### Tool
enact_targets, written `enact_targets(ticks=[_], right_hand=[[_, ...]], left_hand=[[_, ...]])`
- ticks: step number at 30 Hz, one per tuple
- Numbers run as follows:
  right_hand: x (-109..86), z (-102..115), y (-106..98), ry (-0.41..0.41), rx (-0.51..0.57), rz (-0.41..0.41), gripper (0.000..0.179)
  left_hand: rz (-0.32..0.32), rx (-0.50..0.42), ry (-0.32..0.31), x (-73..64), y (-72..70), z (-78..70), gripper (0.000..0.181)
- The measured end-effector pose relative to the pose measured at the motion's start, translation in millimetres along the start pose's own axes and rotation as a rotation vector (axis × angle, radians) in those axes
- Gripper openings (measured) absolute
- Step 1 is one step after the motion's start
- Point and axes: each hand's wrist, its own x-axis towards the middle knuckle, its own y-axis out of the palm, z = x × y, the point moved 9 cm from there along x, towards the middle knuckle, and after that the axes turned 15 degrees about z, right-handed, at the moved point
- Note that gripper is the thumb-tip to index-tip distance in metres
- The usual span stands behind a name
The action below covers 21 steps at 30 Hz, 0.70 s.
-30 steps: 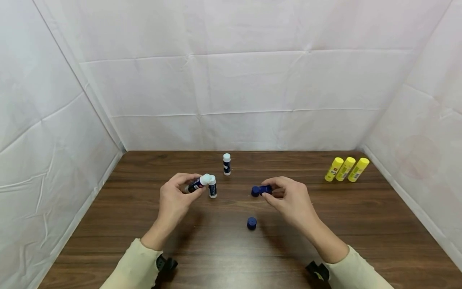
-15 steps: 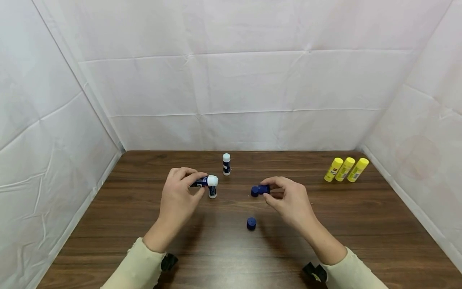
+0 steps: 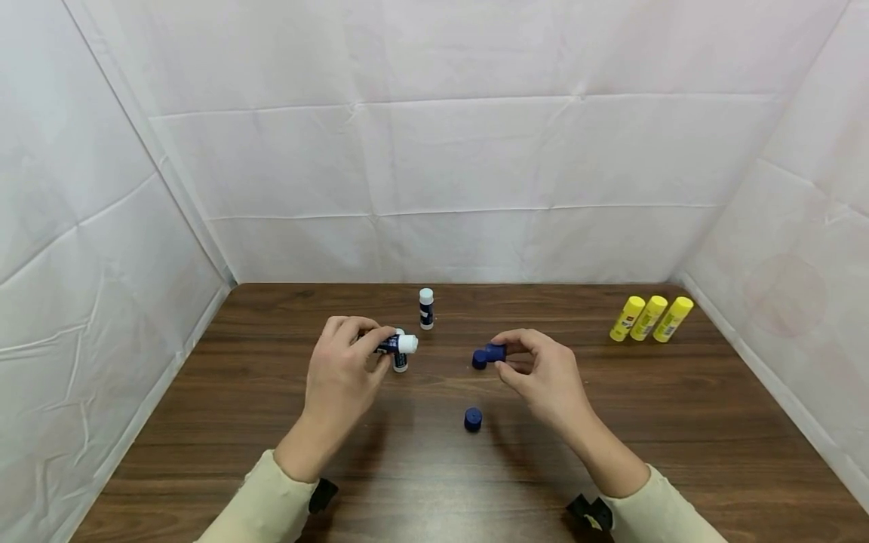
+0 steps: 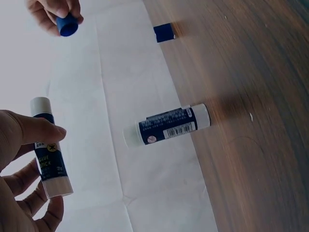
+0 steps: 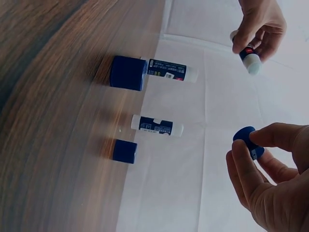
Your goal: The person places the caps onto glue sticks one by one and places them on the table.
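Since the earlier frame, a swing toward three o'clock for the held glue stick [image 3: 391, 345], brought nearly level in the head view, and a slight drift toward ten o'clock for the held cap [image 3: 496, 352]. Around the stick's label, a pinching grip by the left hand [image 3: 342, 373], with the white end [image 3: 408, 344] free toward three o'clock. On the cap's sides, a pinch of thumb and fingertips by the right hand [image 3: 548, 377].

On the desk [image 3: 679, 430], at two o'clock from the left hand, the rear glue stick [image 3: 426, 311], upright. At seven o'clock from there, the near glue stick [image 3: 400, 363], also upright, partly hidden behind the held one but apart from it in the left wrist view. Just beside the held cap at eight o'clock, a small cap [image 3: 479, 360]; at seven, the front cap [image 3: 473, 420]. Two o'clock from the right hand, three yellow sticks [image 3: 652, 318].

For good handling, in judgement: keep the pinch on the label, off the white end; press lightly, with possible rolling in mind; steer clear of the near stick, probably easy to topple.

Readable on the held stick: "GLUE STICK" and "21g". On the near one, a barcode [image 4: 179, 130] and illegible fine print. No brand legible.
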Motion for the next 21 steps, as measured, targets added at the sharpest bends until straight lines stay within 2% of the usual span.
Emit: enact_targets(ticks=[14, 21], right_hand=[[1.4, 8, 8, -0.017, 0.079, 0.015, 0.029], [2.1, 14, 14, -0.008, 0.136, 0.025, 0.028]], left_hand=[[0.01, -0.062, 0.031, 2.6, 7.7, -15.1, 0.036], [0.012, -0.05, 0.039, 5.8, 6.1, -23.5, 0.035]])
